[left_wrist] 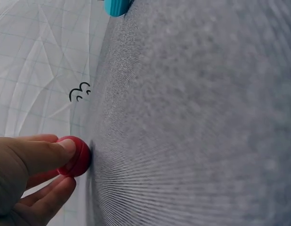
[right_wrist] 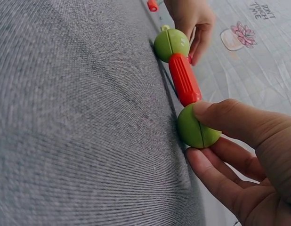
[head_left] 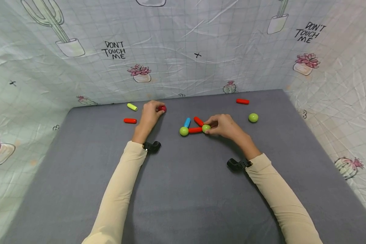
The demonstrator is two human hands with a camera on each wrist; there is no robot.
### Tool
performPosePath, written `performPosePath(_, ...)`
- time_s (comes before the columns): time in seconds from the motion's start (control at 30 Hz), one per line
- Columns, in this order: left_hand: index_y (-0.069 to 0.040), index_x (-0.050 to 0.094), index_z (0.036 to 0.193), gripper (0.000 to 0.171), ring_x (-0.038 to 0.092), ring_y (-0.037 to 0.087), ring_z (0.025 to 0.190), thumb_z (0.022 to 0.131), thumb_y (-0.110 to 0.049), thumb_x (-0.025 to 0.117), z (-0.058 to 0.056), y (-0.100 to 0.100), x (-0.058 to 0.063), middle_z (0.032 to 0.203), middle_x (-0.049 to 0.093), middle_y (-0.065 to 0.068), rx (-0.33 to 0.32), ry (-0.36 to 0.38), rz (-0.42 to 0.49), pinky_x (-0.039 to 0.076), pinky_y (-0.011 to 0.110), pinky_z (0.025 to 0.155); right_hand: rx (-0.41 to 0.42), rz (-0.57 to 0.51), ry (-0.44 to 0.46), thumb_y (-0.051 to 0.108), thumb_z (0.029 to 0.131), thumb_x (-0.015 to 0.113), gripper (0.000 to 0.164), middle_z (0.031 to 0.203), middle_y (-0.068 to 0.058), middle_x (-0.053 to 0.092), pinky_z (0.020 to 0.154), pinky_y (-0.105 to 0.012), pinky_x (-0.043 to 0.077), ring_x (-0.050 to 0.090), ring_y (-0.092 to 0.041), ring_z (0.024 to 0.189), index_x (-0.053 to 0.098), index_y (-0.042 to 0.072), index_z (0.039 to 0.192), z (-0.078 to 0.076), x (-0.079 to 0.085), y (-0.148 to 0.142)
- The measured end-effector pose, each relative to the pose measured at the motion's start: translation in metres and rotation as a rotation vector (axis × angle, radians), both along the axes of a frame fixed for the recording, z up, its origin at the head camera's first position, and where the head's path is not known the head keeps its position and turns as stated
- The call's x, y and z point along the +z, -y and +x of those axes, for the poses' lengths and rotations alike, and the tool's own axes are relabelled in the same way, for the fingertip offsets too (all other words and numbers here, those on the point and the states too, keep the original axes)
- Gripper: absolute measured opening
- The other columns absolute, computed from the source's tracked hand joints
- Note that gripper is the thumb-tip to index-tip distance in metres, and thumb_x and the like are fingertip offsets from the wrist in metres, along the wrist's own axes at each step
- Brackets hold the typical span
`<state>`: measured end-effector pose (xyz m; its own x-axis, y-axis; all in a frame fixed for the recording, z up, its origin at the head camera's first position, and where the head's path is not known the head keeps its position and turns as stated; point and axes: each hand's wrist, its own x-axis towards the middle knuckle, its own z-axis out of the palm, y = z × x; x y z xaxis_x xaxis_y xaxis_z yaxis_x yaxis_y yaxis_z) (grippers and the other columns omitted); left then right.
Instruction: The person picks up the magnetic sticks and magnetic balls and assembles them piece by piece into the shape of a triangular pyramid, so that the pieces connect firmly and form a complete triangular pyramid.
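Observation:
My left hand [head_left: 148, 117] pinches a red ball [left_wrist: 79, 157] between thumb and fingers at the back of the table; the ball touches the cloth. My right hand [head_left: 227, 127] holds a green ball [right_wrist: 195, 129] at one end of a red rod [right_wrist: 184, 77]. A second green ball [head_left: 184, 131] sits on the rod's other end. From this ball a blue rod [head_left: 187, 122] slants toward the back. Another red rod [head_left: 198, 121] angles back from the held ball; whether it is attached there is partly hidden by the fingers.
A yellow-green rod [head_left: 132, 106] and a red rod [head_left: 130, 120] lie left of my left hand. Far right are another red rod [head_left: 242, 101] and a loose green ball [head_left: 253, 117]. Grey cloth covers the table [head_left: 183, 189]; a patterned curtain [head_left: 170, 47] hangs behind it.

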<state>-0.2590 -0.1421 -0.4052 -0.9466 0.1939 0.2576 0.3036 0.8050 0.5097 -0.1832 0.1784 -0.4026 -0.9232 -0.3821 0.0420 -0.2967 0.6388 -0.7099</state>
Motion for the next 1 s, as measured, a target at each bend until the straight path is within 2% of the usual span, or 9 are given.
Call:
performPosePath(0.23,-0.002,0.072,0.122,0.030,0.066,0.034,0.105,0.092,-0.006,0.075,0.000,-0.006,0.001,0.121,0.068,0.021,-0.019,0.013,0.007,0.054,0.048,0.091,-0.003,-0.014,0.009,0.012,0.084,0.086,0.031,0.105,-0.012,0.076,0.082,-0.039,0.059,0.073,-0.024,0.095,0.077,0.004,0.112,0.002,-0.001,0.000)
performPosePath(0.4,-0.001,0.071,0.123,0.030,0.068,0.034,0.105,0.094,-0.007,0.073,0.005,-0.014,0.001,0.120,0.067,0.022,-0.065,0.019,0.070,0.056,0.044,0.091,-0.003,-0.013,-0.006,0.012,0.083,0.086,0.031,0.104,-0.012,0.077,0.082,-0.039,0.059,0.072,-0.024,0.093,0.077,0.004,0.112,0.002,-0.001,0.000)
performPosePath(0.63,-0.001,0.071,0.123,0.030,0.069,0.031,0.105,0.094,-0.010,0.073,0.009,-0.032,0.004,0.119,0.068,0.019,-0.139,0.036,0.097,0.056,0.040,0.092,-0.004,-0.005,-0.011,0.012,0.083,0.086,0.030,0.104,-0.011,0.077,0.082,-0.038,0.059,0.072,-0.023,0.093,0.078,0.005,0.111,0.002,0.000,0.000)
performPosePath(0.83,-0.004,0.072,0.124,0.030,0.069,0.027,0.106,0.095,-0.011,0.073,0.008,-0.046,0.004,0.120,0.070,0.016,-0.189,0.087,0.114,0.055,0.039,0.093,0.003,-0.016,-0.015,0.009,0.083,0.086,0.030,0.105,-0.013,0.076,0.082,-0.037,0.060,0.073,-0.024,0.093,0.077,0.003,0.111,0.001,0.000,0.000)
performPosePath(1.0,-0.005,0.073,0.122,0.028,0.069,0.025,0.105,0.095,-0.012,0.073,0.005,-0.054,0.002,0.120,0.072,0.013,-0.223,0.101,0.113,0.055,0.038,0.092,0.004,-0.023,-0.017,0.009,0.082,0.086,0.030,0.103,-0.012,0.077,0.081,-0.035,0.059,0.073,-0.024,0.092,0.077,0.003,0.110,0.003,0.001,0.001)
